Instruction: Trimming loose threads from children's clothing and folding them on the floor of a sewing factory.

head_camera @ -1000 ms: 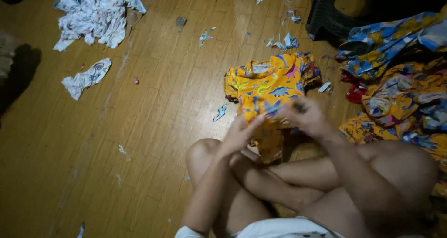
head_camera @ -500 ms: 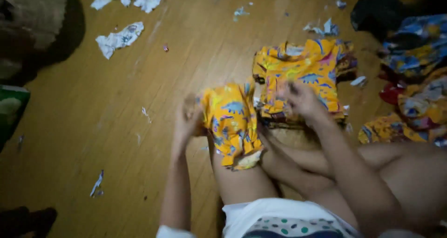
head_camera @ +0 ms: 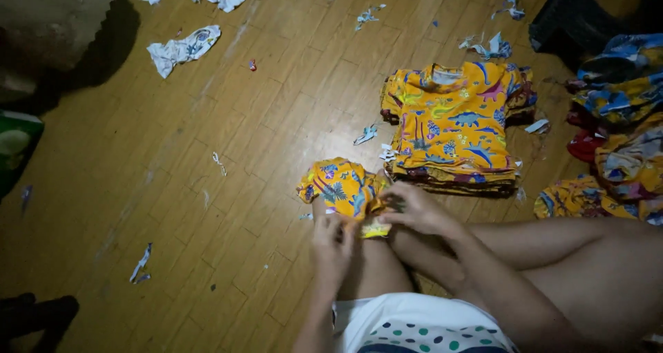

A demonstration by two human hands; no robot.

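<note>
I sit on a wooden floor (head_camera: 228, 187) with my legs folded. A small yellow garment with a dinosaur print (head_camera: 340, 187) lies bunched over my left knee. My left hand (head_camera: 333, 244) grips its near edge. My right hand (head_camera: 414, 209) holds the garment's right side, fingers closed on the cloth. Just beyond my right hand lies a flat stack of yellow dinosaur-print shirts (head_camera: 456, 125).
Loose printed clothes (head_camera: 621, 132) pile at the right. White cloth scraps (head_camera: 183, 48) and small offcuts litter the floor at the top. A dark object (head_camera: 580, 18) stands at the top right, and a round pale object (head_camera: 48, 21) at the top left.
The garment came off the stack onto my left knee, and both hands drew closer together on it. The view shifted right and the stack now lies flat and neat.
</note>
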